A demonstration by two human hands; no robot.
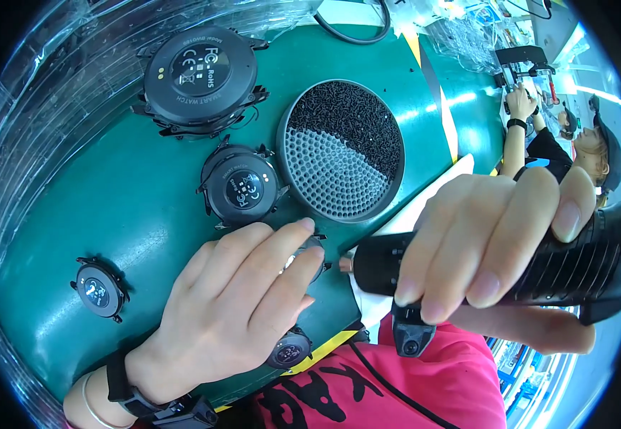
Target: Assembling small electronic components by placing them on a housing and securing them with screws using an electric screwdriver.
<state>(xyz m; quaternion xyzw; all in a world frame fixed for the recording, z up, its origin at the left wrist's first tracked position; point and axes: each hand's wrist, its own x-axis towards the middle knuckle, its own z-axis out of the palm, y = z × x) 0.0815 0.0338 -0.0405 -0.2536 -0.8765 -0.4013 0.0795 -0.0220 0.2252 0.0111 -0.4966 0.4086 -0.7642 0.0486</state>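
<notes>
1. Screwdriver (378,266) up on the right, black and barrel-shaped, the right hand (489,236) wrapped firmly round it, fingers closed, its coppery tip (345,264) pointing left toward the watches.
2. Over to the left hand (242,289): half open, fingers curved, lying over one round watch case (317,262) on the green worktop (146,214). Gripping or merely steadying? From here I can't tell.
3. That case sits just left of the driver's end, mostly hidden by fingers; whether the two touch, I can't make out.
4. Look above: a round grey tray (324,171), dimpled, with black screws (350,111) heaped across its far part and bare dimples nearer us.
5. Four more lie back-up: a large watch (199,75) at the top, a medium watch (242,184) beside the tray, a small watch (99,289) off left, and a dark watch (290,350) by the near edge.
6. How far along? Mid-job, I'd judge, one piece in hand. Those four could be finished or waiting; nothing shows clearly enough to say.
</notes>
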